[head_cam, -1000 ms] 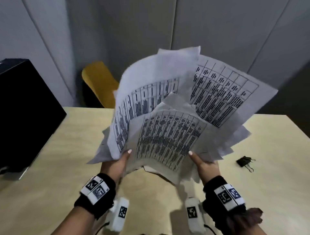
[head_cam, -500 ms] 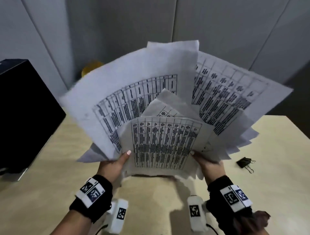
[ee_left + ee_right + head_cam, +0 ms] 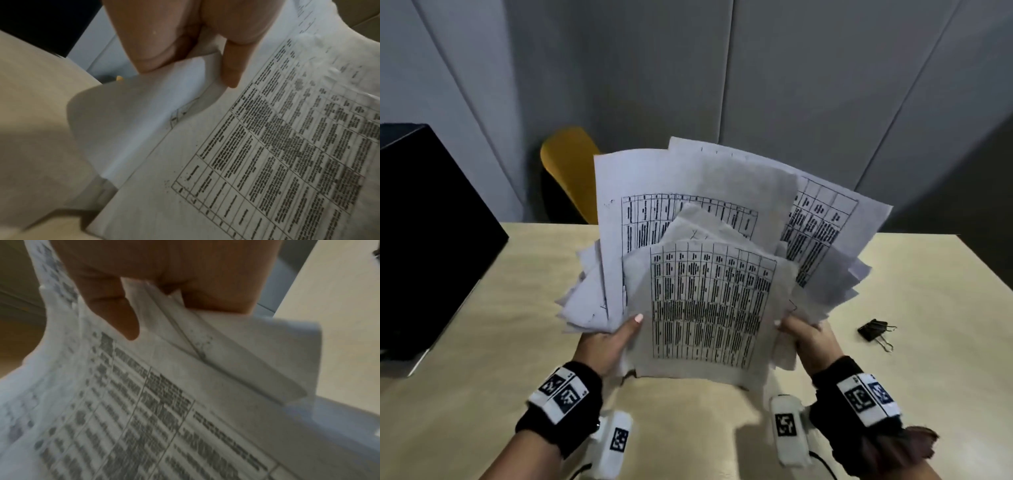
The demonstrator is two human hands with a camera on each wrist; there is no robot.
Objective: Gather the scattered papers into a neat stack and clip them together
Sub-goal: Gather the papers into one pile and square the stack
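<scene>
Papers (image 3: 709,308) now squarer, less fanned.

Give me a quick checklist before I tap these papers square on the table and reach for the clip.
1. Left hand grips the papers: ok.
2. Right hand grips the papers: ok.
3. Sheet edges aligned: not ok, they fan out unevenly.
4. Binder clip on the table, right of the hands: ok.
5. Every sheet gathered: cannot tell, the bundle hides the table behind it.
</scene>
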